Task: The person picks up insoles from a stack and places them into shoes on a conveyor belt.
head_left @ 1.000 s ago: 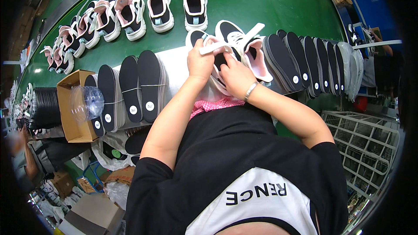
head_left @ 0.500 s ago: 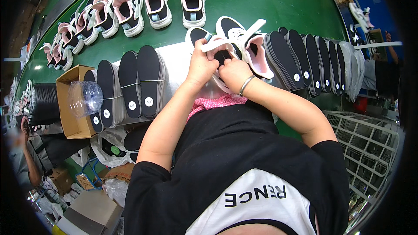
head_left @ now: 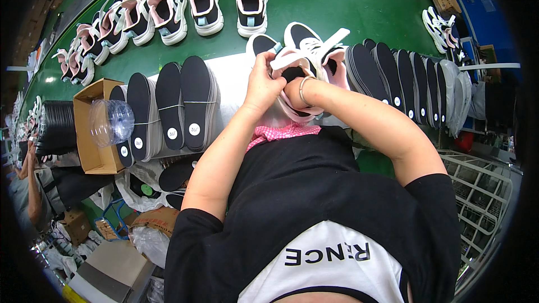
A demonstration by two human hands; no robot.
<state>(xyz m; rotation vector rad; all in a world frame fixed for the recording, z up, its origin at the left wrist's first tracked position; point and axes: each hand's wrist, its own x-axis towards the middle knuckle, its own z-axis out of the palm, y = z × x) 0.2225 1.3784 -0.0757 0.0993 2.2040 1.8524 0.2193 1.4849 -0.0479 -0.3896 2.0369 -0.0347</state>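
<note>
A black and white sneaker (head_left: 291, 58) with pink lining sits in front of me, toe pointing away. My left hand (head_left: 264, 85) is closed on its left side, thumb at the collar. Down inside the shoe's opening reaches my right hand (head_left: 297, 91), a bracelet at its wrist. Its fingers are hidden in there. A dark insole surface shows within the opening. Directly to the right stands a matching sneaker (head_left: 316, 46), its strap sticking up.
Stacks of black insoles (head_left: 193, 92) stand on the left, more insole stacks (head_left: 366, 72) on the right. Sneakers (head_left: 251, 3) line the green table's (head_left: 348, 0) far side. A cardboard box (head_left: 84, 112) holds a clear plastic container (head_left: 112, 122). A wire basket (head_left: 477, 191) stands at lower right.
My right hand has gone from the shoe's opening deeper into it, its fingers passing out of sight. The left hand keeps its hold. The whole view has shifted slightly.
</note>
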